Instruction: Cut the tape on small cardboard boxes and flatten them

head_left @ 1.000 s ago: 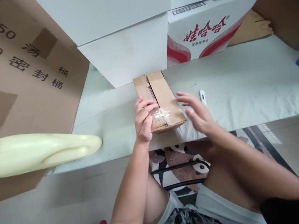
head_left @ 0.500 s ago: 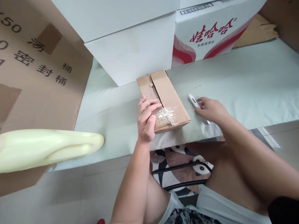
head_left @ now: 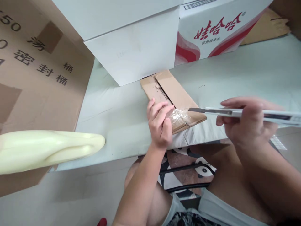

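Observation:
A small flat cardboard box [head_left: 175, 92] with crumpled clear tape [head_left: 178, 116] at its near end lies on a pale green padded surface [head_left: 235, 75]. My left hand [head_left: 160, 124] presses its curled fingers on the box's near left corner. My right hand [head_left: 246, 124] is closed round a white utility knife [head_left: 246, 112], held level above the surface. The dark blade tip points left and sits just over the box's near right corner, beside the tape.
A white box [head_left: 131, 47] and a red-and-white printed carton [head_left: 211, 31] stand just behind the small box. A large brown carton [head_left: 39, 78] with black characters fills the left. A pale yellow plastic object [head_left: 47, 150] juts in at the left edge. My knees are below.
My right hand has picked the utility knife up off the surface and brought its blade over to the box's near corner. My left hand has stayed on the box.

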The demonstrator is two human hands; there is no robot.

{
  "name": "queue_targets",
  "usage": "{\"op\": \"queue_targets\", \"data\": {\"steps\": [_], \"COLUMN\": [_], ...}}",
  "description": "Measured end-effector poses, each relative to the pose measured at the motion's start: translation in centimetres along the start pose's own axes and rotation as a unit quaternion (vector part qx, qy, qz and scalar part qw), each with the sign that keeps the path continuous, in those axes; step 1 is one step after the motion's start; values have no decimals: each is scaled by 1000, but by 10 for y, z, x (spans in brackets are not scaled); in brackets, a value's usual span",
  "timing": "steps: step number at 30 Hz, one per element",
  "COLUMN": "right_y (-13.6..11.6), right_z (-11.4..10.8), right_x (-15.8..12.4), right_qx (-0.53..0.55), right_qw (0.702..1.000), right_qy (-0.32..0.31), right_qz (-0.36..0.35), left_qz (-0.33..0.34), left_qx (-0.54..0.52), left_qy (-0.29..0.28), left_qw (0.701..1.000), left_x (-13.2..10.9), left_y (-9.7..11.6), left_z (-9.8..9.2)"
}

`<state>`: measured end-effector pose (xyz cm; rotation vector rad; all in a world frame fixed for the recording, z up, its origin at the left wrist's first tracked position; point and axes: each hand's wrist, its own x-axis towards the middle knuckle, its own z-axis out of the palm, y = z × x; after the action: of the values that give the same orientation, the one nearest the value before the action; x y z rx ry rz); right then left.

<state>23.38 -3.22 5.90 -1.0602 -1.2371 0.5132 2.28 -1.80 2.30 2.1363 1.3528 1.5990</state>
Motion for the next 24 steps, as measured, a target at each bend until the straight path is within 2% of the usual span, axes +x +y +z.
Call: {"op": "queue_targets", "data": {"steps": [5, 8, 14, 18, 24], "right_y": [-7, -14, -23, -27, -29], "right_z": [-3, -2, 8, 12, 14], "right_x": [-8, -5, -6, -9, -11], "right_qx": [-72, -153, -234, -245, -243], "right_qw": [991, 976, 955, 949, 942], "right_qy": [-113, -151, -153, -153, -170], "right_qz": [4, -18, -100, -126, -156], "left_qz": [4, 6, 11, 10, 13], "left_qx": [1, -7, 0, 21, -6], "left_qy": [9, 10, 10, 4, 10], "left_qw": [1000, 1000, 1000, 1000, 1000], "left_x": [-1, 0, 2, 0, 1], "left_y": [7, 8, 8, 6, 6], "left_z": [6, 6, 7, 7, 8]}}
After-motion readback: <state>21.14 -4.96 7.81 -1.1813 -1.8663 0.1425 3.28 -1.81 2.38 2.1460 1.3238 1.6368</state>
